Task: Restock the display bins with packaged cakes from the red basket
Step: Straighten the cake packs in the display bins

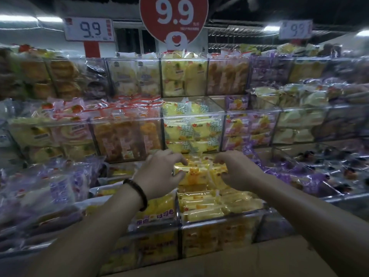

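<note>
Both my hands reach into a clear display bin [223,221] on the lowest tier, straight ahead. My left hand [159,172], with a dark bead bracelet at the wrist, grips the left end of a yellow packaged cake [196,173]. My right hand [237,170] pinches the right end of the same yellow cakes. Under them the bin holds several more yellow packaged cakes [209,206]. The red basket is not in view.
Three tiers of clear bins full of wrapped cakes span the view: purple packs [60,188] at left, dark-purple packs [329,172] at right, yellow-green packs [191,132] just above my hands. Price signs reading 9.9 [173,15] hang overhead. A cardboard flap [249,260] lies below.
</note>
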{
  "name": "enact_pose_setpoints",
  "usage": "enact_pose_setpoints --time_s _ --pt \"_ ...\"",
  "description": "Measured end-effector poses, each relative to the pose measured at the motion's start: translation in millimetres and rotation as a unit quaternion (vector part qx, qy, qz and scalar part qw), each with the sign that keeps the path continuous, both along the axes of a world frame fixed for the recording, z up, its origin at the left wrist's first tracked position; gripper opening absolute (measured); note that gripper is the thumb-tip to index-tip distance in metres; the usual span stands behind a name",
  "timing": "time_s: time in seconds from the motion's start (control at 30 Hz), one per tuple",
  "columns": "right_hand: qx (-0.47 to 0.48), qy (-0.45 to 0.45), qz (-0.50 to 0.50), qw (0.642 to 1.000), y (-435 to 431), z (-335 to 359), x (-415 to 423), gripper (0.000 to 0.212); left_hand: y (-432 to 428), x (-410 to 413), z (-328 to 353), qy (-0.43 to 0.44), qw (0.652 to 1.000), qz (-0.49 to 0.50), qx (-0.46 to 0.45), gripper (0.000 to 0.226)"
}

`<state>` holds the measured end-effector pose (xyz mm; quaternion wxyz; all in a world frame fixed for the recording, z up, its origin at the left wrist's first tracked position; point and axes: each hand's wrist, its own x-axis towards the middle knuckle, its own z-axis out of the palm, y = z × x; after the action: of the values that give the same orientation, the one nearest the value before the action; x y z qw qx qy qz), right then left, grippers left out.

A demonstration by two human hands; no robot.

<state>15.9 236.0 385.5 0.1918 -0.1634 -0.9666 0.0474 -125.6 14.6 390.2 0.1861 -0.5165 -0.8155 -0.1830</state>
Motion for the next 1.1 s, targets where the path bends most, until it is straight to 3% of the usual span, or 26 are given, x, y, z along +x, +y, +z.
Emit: enact_pose_setpoints --time_s 0.37,0.53,0.8,1.1 --pt "-0.001 0.020 0.026 0.999 84.4 9.7 -52.7 0.013 114.6 -44.6 40.2 -0.051 0.997 0.028 -0.045 0.017" --pt "0.008 -0.025 0.072 0.997 93.7 9.2 -77.0 0.024 135.6 -69.5 19.1 -0.039 0.996 0.051 -0.056 0.017" --pt "0.044 -0.033 0.119 0.991 100.5 1.5 -100.7 0.023 144.0 -90.7 -8.0 -0.069 0.995 0.051 -0.056 0.022" --pt "0.135 -0.025 0.035 0.990 93.2 3.2 -107.9 0.024 134.4 -92.2 -3.8 -0.126 0.990 0.053 -0.034 0.011"
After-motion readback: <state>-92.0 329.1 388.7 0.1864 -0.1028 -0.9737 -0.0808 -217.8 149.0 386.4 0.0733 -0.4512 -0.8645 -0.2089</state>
